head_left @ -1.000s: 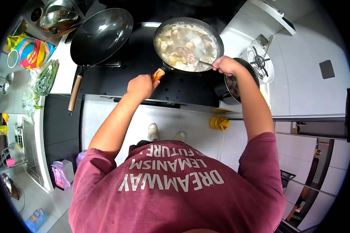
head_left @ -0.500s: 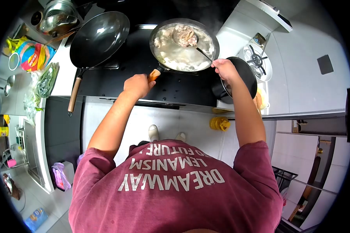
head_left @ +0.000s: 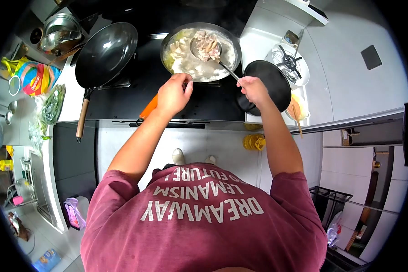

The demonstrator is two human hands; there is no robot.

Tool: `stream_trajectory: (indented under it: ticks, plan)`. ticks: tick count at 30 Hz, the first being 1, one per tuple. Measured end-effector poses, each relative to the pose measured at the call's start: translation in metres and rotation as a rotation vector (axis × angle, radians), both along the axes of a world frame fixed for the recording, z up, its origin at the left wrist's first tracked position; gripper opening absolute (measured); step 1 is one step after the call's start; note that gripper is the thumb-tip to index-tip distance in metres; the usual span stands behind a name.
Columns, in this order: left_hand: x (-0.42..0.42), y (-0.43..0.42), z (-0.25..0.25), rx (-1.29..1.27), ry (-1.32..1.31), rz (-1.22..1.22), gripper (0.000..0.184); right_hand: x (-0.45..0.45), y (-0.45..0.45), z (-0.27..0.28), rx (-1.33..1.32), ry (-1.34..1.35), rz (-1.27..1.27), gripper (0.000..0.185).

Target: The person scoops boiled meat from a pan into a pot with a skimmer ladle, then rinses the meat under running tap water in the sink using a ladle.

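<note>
My left hand [head_left: 175, 94] is closed around the wok's handle close to the rim, and the handle's orange end [head_left: 149, 107] sticks out below the wrist. The wok [head_left: 235, 38] stands on the black stovetop and holds cloudy, foamy liquid with pale pieces in it. In my right hand [head_left: 255, 89] is the dark handle of a skimmer [head_left: 229, 70], gripped between thumb and fingers. Its round head, heaped with pieces of meat [head_left: 207, 46], is over the liquid; whether its underside touches the liquid I cannot tell.
A second, dark wok [head_left: 106, 54] with a wooden handle sits on the left. Right of the stove are a black round pan [head_left: 269, 84] and a white dish with a black rack [head_left: 289, 62]. Green vegetables [head_left: 54, 104] lie at left. A yellow jug [head_left: 254, 142] is on the floor.
My left hand has slid up the handle toward the wok's rim. The skimmer with the meat has moved slightly left and toward me in view; the whole view has shifted too.
</note>
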State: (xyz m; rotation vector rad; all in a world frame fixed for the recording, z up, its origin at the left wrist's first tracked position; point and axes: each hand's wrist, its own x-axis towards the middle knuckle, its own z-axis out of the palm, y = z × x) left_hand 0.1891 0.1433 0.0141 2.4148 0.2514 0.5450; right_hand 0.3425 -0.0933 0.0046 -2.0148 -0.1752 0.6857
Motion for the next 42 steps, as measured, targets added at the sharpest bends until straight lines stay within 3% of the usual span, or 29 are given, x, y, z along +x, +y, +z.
stream_trajectory:
  ticks: [17,20,42]
  plan:
    - [-0.004,-0.005,-0.015,0.023,-0.059,-0.03,0.01,-0.009,-0.001,-0.003,-0.113,-0.073,-0.004,0.025]
    - [-0.002,-0.004,-0.01,0.024,-0.057,-0.023,0.011,-0.005,-0.004,0.0,-0.021,-0.08,-0.016,0.025]
    - [0.006,-0.036,-0.019,-0.001,0.02,-0.14,0.012,-0.022,-0.053,-0.019,-0.025,-0.109,-0.134,0.026]
